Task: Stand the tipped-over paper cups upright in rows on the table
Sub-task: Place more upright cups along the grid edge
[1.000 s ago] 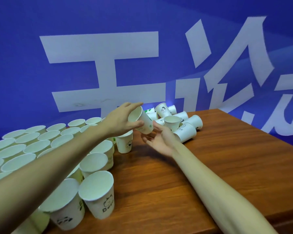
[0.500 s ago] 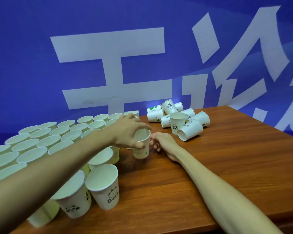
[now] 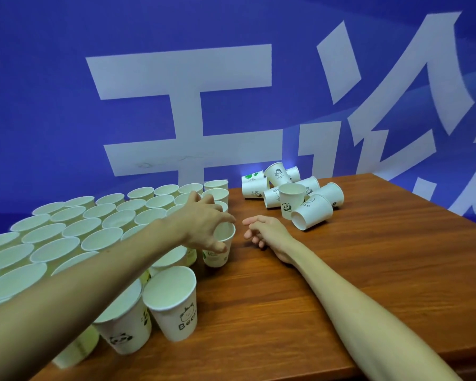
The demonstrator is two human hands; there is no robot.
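- Left hand (image 3: 204,229) and forearm are bare, with no sleeve in sight.
- Right hand (image 3: 267,235) and forearm are likewise bare.
- No ring, watch or glove shows on either.

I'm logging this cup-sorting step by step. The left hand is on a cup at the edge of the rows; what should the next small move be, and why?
Probably let go: the left hand grips the rim of a white paper cup that already stands upright on the brown wooden table beside the upright rows. Then the empty right hand can reach for the pile of tipped-over white cups.
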